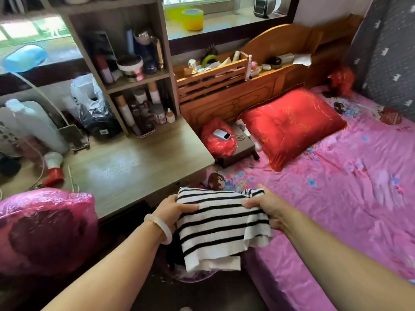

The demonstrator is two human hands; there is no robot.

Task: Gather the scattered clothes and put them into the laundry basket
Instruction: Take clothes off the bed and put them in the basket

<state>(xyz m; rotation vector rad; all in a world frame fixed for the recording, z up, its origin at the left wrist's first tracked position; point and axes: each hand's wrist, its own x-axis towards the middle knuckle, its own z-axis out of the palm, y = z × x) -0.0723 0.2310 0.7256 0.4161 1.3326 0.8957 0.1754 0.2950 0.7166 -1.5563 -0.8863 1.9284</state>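
the striped top [221,223] hangs between both hands in the gap between desk and bed, directly above the laundry basket [195,273]. the left hand [173,209] grips its upper left edge with fingers curled into the fabric; the right hand [267,208] pinches the upper right edge the same way. both grips are closed on the cloth, none wide.

step in hand, as judged: lower the garment into the basket. keep both grips level so the cloth drops straight; bring the hands toward each other to bunch the width before release, since the basket rim below the grips looks narrow and is mostly hidden. release both edges together. risk: a trailing hem may drape over the rim or catch the bed edge beside the right grip.

the garment is a soft knit, white with thin black horizontal stripes, folded loosely, its lower hem sagging below the grips. a dark item [174,252] lies under it, apparently already in the basket.

outward from the grips: the wooden desk [134,162] beyond the left hand, the pink bedsheet [336,198] beyond the right, and a red pillow [292,124] farther ahead.
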